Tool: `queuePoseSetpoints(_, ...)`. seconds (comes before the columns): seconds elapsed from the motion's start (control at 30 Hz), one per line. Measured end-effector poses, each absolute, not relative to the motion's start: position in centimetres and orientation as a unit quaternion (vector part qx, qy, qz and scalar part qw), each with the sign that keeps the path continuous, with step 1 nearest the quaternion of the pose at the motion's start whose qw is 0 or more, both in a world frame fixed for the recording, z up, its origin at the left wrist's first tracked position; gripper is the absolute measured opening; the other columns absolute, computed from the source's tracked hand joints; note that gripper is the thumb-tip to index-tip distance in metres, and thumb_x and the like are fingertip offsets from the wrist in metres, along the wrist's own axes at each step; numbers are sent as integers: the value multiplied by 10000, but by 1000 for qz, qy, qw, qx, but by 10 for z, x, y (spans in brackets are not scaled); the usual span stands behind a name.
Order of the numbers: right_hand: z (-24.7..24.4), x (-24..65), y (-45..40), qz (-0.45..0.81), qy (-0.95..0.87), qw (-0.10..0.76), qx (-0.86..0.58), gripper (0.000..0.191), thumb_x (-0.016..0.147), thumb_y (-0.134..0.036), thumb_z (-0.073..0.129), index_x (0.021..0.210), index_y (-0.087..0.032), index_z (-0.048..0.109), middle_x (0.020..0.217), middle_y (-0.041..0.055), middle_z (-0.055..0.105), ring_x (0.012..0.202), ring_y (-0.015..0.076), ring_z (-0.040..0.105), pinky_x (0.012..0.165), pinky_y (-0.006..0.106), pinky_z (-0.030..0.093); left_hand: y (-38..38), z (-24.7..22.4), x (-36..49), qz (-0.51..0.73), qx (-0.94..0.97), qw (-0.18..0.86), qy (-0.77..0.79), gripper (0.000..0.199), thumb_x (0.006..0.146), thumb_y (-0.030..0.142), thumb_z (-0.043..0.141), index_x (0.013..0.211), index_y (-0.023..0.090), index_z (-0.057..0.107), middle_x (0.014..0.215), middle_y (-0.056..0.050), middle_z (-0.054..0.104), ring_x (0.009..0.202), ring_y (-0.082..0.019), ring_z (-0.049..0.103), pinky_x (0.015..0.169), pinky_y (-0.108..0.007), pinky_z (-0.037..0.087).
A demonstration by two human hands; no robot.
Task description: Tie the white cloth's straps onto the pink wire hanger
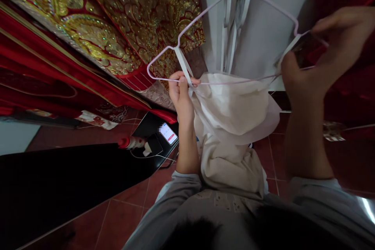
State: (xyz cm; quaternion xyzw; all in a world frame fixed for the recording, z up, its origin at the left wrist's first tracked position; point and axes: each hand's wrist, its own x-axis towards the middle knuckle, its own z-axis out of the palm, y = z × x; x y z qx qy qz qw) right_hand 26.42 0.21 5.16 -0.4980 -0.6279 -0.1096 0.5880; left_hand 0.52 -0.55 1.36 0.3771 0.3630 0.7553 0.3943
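A pale pink hanger (205, 11) hangs upright in front of me. White straps loop over its left and right notches, and a white garment (234, 105) hangs from them below the bar. My left hand (183, 95) pinches the bottom bar together with the left strap (183, 62). On the right, my right hand (319, 62) is at the hanger's right end, beside the right strap (288, 49). Its thumb is near the strap and its fingers touch the hanger's right arm; the hand is slightly blurred.
Red and gold beaded garments (102, 35) hang at the left, dark red cloth (354, 82) at the right. A black table (73, 179) at lower left bears a lit phone (168, 133) and a red-capped bottle (131, 142). Behind the hanger is a pale panel (266, 27) with metal handles.
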Motion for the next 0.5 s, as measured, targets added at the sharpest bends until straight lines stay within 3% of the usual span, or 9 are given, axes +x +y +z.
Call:
queuePoseSetpoints(0.1, 30, 241, -16, -135, -698, 575, -405, 134, 927, -332, 602, 1036, -255, 607, 987, 99, 695, 970, 266, 674, 914, 471, 532, -5, 7, 4, 761, 402, 381, 337, 163, 1011, 377, 693, 958, 242, 617, 715, 16, 699, 677, -143, 627, 749, -275, 511)
queuePoseSetpoints(0.2, 4, 215, -31, -60, -768, 479, -421, 165, 956, -319, 611, 1104, -277, 670, 943, 19, 736, 895, 224, 677, 924, 449, 518, -6, 3, 2, 762, 420, 362, 333, 271, 971, 482, 736, 966, 242, 610, 719, 19, 702, 670, -147, 639, 732, -281, 518)
queuePoseSetpoints(0.33, -15, 189, -33, -40, -705, 524, -476, 143, 961, -304, 624, 1090, -295, 684, 907, -6, 698, 922, 216, 643, 1111, 511, 415, -15, -3, 1, 750, 442, 349, 347, 245, 996, 474, 705, 997, 236, 646, 844, -13, 762, 788, -163, 698, 842, -312, 554)
queuePoseSetpoints(0.5, -21, 175, -24, -34, -680, 560, -472, 120, 957, -273, 624, 1062, -299, 677, 866, -13, 661, 902, 209, 633, 1179, 544, 381, -33, -7, -2, 726, 487, 297, 384, 203, 1019, 401, 687, 1111, 226, 733, 1027, -56, 809, 951, -182, 732, 947, -340, 568)
